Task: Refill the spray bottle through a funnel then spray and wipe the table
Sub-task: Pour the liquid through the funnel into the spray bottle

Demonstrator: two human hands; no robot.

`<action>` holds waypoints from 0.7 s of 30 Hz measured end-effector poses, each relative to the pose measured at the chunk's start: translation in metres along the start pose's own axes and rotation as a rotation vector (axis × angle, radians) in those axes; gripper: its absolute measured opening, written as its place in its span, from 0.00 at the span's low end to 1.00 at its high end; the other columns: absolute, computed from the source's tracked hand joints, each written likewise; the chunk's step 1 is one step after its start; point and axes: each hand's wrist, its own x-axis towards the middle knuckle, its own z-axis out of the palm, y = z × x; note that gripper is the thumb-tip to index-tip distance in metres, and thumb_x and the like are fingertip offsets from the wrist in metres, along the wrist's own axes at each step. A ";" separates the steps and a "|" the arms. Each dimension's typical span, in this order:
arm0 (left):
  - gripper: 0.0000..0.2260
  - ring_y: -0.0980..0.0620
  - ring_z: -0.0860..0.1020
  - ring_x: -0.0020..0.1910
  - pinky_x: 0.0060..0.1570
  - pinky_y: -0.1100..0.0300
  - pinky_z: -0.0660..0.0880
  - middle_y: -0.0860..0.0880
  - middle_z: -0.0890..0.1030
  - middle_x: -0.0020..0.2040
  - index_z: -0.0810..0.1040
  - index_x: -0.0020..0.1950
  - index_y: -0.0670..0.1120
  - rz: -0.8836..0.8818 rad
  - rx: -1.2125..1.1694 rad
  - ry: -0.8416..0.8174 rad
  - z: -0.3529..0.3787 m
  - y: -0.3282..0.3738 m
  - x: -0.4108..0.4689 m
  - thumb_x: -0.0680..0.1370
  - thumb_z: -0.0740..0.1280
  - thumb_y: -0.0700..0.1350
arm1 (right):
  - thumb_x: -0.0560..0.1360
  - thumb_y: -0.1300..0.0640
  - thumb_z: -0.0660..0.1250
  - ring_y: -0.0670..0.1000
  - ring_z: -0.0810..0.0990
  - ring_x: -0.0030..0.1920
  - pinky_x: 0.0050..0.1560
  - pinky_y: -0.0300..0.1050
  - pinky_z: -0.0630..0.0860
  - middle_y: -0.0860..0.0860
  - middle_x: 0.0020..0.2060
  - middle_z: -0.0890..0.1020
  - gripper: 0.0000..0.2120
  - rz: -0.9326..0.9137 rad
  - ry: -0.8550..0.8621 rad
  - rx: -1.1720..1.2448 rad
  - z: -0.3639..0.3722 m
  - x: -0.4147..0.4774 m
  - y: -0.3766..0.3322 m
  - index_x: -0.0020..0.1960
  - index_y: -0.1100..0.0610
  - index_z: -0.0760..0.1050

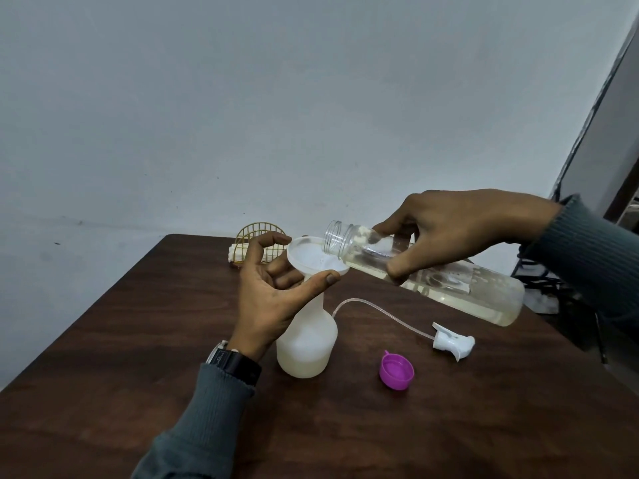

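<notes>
Clear bottle tipped over the funnel on the spray bottle

The left hand point(273, 292) curls thumb and fingers round the white funnel point(313, 259), which is seated in the neck of the translucent spray bottle point(307, 340). That bottle stands upright mid-table, pale liquid low inside. The right hand point(449, 233) grips the tilted clear bottle point(484, 299), whose open mouth is over the funnel rim. On the brown table point(138, 340) lie a purple cap point(396, 371) and the spray head point(453, 342) with its tube. A gold wire holder point(257, 236) stands behind.

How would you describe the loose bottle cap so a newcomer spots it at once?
On the wooden table, right of the white spray bottle and nearer than the trigger head, lies a small cap, open side up. It alone is bright purple.
</notes>
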 end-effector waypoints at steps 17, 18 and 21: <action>0.36 0.45 0.89 0.50 0.47 0.56 0.85 0.45 0.89 0.53 0.68 0.65 0.43 0.006 -0.006 -0.002 0.000 0.000 -0.001 0.61 0.81 0.37 | 0.64 0.35 0.74 0.31 0.79 0.35 0.53 0.46 0.78 0.34 0.41 0.86 0.32 0.002 0.007 -0.002 0.000 -0.002 -0.001 0.67 0.39 0.80; 0.36 0.44 0.89 0.50 0.47 0.56 0.85 0.45 0.89 0.53 0.68 0.65 0.43 0.007 -0.006 -0.001 0.000 0.000 -0.001 0.61 0.81 0.37 | 0.64 0.35 0.74 0.31 0.79 0.35 0.52 0.45 0.78 0.34 0.41 0.87 0.32 0.003 0.005 -0.001 0.000 -0.003 -0.001 0.67 0.39 0.80; 0.36 0.45 0.89 0.50 0.47 0.56 0.85 0.45 0.89 0.53 0.68 0.64 0.44 0.007 -0.001 0.000 0.000 0.000 0.000 0.61 0.81 0.37 | 0.64 0.35 0.74 0.30 0.78 0.35 0.53 0.46 0.78 0.34 0.42 0.87 0.31 0.007 0.011 -0.004 0.001 -0.003 -0.001 0.67 0.38 0.80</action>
